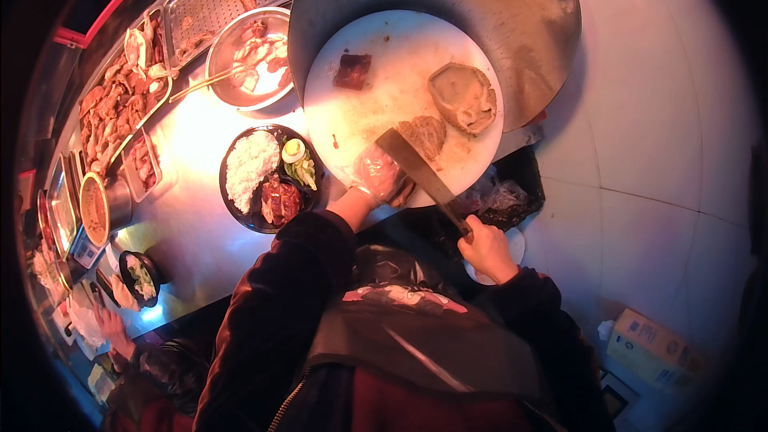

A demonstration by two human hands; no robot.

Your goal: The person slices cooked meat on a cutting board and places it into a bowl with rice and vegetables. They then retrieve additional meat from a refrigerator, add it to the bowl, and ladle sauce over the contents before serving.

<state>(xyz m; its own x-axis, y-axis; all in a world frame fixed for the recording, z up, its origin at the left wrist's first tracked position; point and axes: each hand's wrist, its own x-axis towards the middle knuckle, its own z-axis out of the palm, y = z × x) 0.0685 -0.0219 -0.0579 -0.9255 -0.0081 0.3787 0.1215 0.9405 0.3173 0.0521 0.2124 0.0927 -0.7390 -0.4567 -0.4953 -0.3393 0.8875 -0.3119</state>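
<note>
My right hand (489, 250) is closed round the handle of a cleaver (420, 171), whose blade lies over the near part of a round white chopping board (366, 114). In a clear plastic glove, my left hand (377, 174) is at the board's near edge, against a brown piece of meat (403, 193) partly hidden by hand and blade. Just beyond the blade is a sliced brown piece of food (427, 135). A pale, hollow-looking piece (463, 98) lies at the right, a dark red block (352, 71) at the upper left. A black bowl holds rice (252, 168), halved egg, greens and glazed meat (281, 201).
A steel bowl of meat pieces with chopsticks (207, 83) stands left of the board, beside a perforated tray (225, 3) and a heap of cooked meat (117, 111). A large curved metal sheet (534, 42) surrounds the board's far side. A co-worker's hand (114, 330) is at lower left.
</note>
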